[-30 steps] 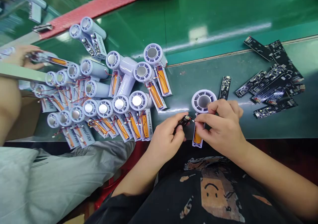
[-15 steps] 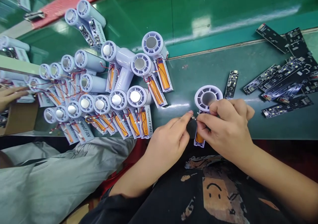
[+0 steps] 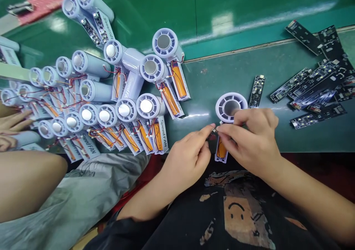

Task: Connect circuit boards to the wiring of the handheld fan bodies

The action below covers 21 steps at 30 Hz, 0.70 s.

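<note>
My left hand (image 3: 191,152) is closed, thumb and forefinger pinching a narrow circuit board (image 3: 213,131) seen nearly end-on. My right hand (image 3: 251,137) meets it there, its fingertips pinched at the board's end; whatever small piece they grip is hidden. Just behind and beneath my hands lies a lilac handheld fan (image 3: 218,107), its round grille with a silver hub facing up. The fan's open handle points toward me and shows an orange battery (image 3: 221,150). Another circuit board (image 3: 257,91) lies by the fan head, beyond my right hand.
Several lilac fans (image 3: 149,105) with open handles, orange batteries and loose red wires crowd the left side. A pile of dark circuit boards (image 3: 318,83) lies at the right. A co-worker's hand (image 3: 15,126) is at the far left, among fans. The green bench (image 3: 191,135) ends close to my body.
The view has shifted slightly, moving the fans left in the picture. The co-worker's bare arm has come into view at the lower left. My hands stay pinched together at the board.
</note>
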Motion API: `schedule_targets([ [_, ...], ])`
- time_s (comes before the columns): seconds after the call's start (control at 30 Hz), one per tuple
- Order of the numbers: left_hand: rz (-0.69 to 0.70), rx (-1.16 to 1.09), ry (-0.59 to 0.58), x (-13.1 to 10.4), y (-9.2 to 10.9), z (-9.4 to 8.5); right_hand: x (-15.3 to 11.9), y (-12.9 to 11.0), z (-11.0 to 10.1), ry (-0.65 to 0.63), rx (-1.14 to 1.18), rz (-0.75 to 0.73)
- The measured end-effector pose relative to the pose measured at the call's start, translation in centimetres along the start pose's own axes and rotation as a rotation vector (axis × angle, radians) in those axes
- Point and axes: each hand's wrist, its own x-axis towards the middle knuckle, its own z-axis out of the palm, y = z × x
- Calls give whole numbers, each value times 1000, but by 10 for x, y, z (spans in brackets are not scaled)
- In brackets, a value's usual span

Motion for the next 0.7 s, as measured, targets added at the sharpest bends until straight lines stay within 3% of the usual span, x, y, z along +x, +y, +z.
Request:
schedule_targets([
  [0.13,-100,-72,-11,2,0,-2,-6,14,-6,43,102,-18],
  [0.27,-129,-146,-65,2,-1,-2,-10,22,-11,-94,136,29],
  [0.4,-214,-309,-107,-3,-7,0,-11,25,-18,-170,82,264],
  [0.5,-246,-466,-185,-5,-9,2,-12,24,-21,-251,266,407],
  [0.6,-246,-540,-202,-5,-8,4,-11,18,-19,-136,505,365],
  [0.7,-212,-582,-173,-4,-6,7,-8,11,-14,-69,573,248],
])
